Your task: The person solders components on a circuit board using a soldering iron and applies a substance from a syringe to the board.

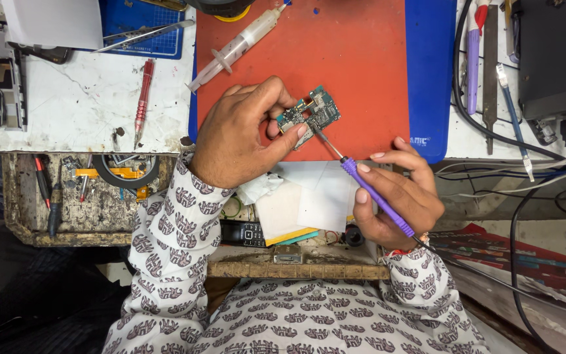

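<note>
- The left hand (pixel 240 134) pinches a small green circuit board (pixel 310 115) over the red mat (pixel 355 59) on the bench (pixel 86 105).
- The right hand (pixel 397 200), near and right, grips a purple-handled soldering iron (pixel 375 195), its tip touching the board.
- A syringe (pixel 234 47) lies far left on the mat.

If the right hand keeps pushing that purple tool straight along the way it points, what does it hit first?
The right hand aims the purple soldering iron up-left. Its tip already seems to meet the small circuit board pinched in the left hand, so the board comes first, though contact is hard to confirm.

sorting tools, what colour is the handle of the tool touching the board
Purple handle, held in the right hand; head view.
</note>
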